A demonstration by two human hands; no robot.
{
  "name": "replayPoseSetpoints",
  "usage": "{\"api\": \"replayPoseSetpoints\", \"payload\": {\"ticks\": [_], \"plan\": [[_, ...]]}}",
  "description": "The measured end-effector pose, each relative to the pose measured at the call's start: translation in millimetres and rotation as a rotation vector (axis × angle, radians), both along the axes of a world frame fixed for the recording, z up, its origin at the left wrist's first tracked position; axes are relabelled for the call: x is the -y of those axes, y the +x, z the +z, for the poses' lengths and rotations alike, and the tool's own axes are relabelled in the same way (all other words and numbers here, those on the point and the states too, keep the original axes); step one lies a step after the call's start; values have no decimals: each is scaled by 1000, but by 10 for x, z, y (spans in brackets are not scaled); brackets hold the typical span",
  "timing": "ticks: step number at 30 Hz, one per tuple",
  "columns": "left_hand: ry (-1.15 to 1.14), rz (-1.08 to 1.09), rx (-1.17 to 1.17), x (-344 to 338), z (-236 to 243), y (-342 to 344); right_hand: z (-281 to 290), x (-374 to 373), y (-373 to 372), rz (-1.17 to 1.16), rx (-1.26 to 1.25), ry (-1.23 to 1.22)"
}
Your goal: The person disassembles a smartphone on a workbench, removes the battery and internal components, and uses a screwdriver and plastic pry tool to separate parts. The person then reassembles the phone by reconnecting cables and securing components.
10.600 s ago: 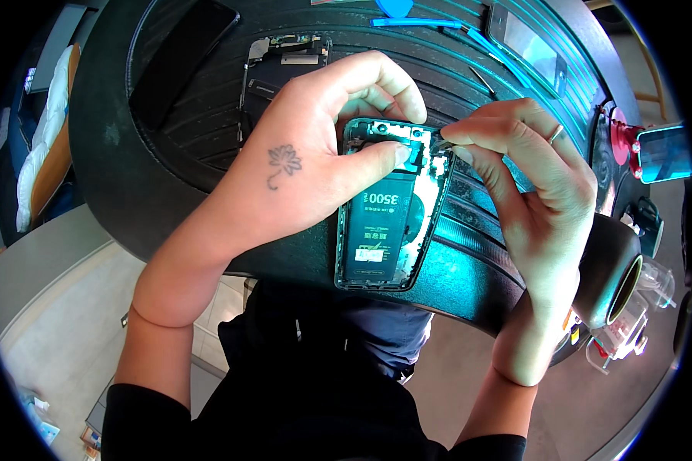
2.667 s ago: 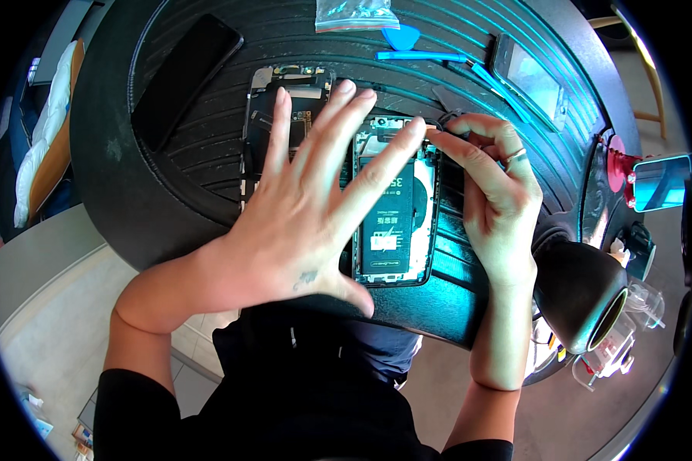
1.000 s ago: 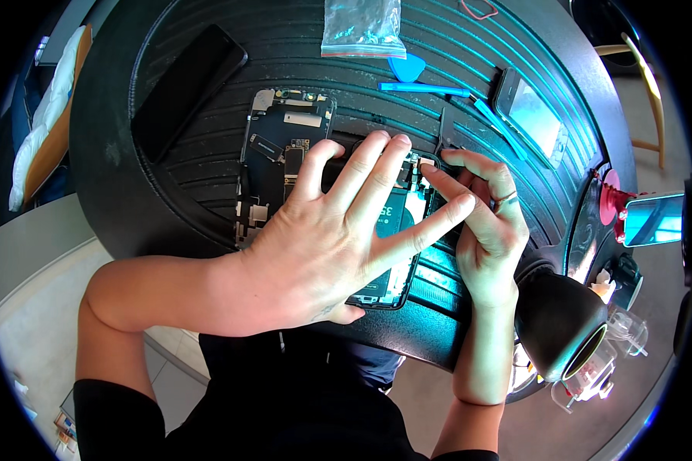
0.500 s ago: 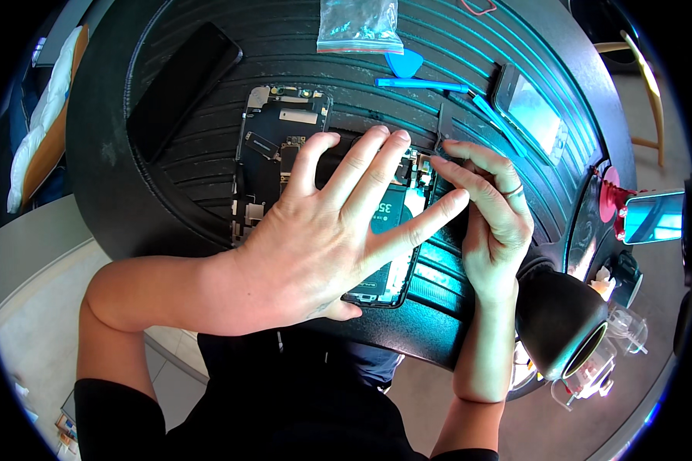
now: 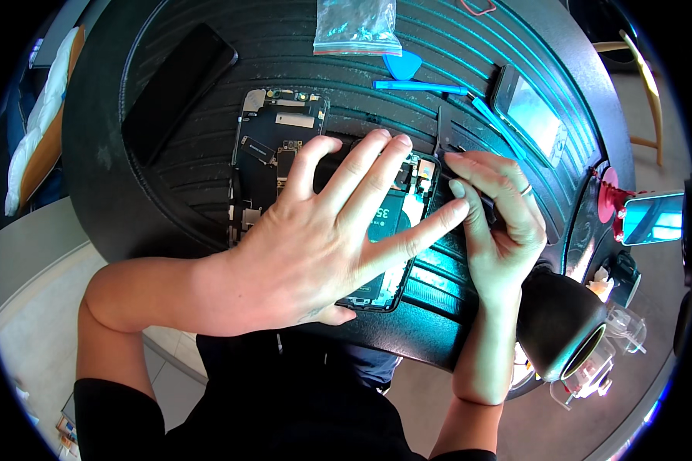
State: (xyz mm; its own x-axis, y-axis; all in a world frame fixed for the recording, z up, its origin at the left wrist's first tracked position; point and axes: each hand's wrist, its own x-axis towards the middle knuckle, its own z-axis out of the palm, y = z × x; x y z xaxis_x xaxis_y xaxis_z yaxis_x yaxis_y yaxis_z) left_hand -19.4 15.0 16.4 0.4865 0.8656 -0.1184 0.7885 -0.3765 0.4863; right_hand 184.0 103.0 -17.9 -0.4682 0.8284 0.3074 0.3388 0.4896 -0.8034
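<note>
- Setting: a round black table point(image 5: 169, 207) with ribbed grooves, seen from above; pale floor shows below and to its left.
- Left hand point(image 5: 323, 238): lies flat, fingers spread, palm down on an opened phone point(image 5: 396, 230), pressing it against the table; it grips nothing.
- Phone: lies near the table's front edge, between the two hands; its inner parts and battery show between the fingers, the lower end sticking out beside the thumb.
- Right hand point(image 5: 500, 215): fingers curled together, pinched on a thin dark tool point(image 5: 444, 138) whose tip stands at the phone's upper right corner; a ring sits on one finger.
- Second phone body point(image 5: 273, 154): opened, circuit parts exposed, just left of the first and partly under the left hand.
- Dark screen panel point(image 5: 177, 88): lies flat, well to the left.
- Far side: a clear plastic bag point(image 5: 355, 27), a blue pick point(image 5: 402, 65) and a blue pry stick point(image 5: 419, 87) close together.
- Right side: another phone point(image 5: 532, 115), glass up, near the table's edge.
- Lower right: a black cylinder point(image 5: 561, 323) beside the right wrist.
</note>
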Motion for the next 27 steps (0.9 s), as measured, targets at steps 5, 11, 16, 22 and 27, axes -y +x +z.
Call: {"api": "replayPoseSetpoints", "payload": {"ticks": [5, 11, 16, 22, 27], "plan": [[85, 3, -35, 19, -4, 37, 203, -12, -66, -157, -38, -490], [165, 36, -57, 42, -65, 88, 367, -115, -46, -115, 40, -812], [149, 35, -92, 40, -49, 78, 352, -135, -99, -129, 53, -887], [93, 31, -45, 38, -59, 74, 278, -147, -94, -108, -15, -893], [54, 24, -26, 43, -51, 70, 290, -150, -119, -115, 8, -890]]}}
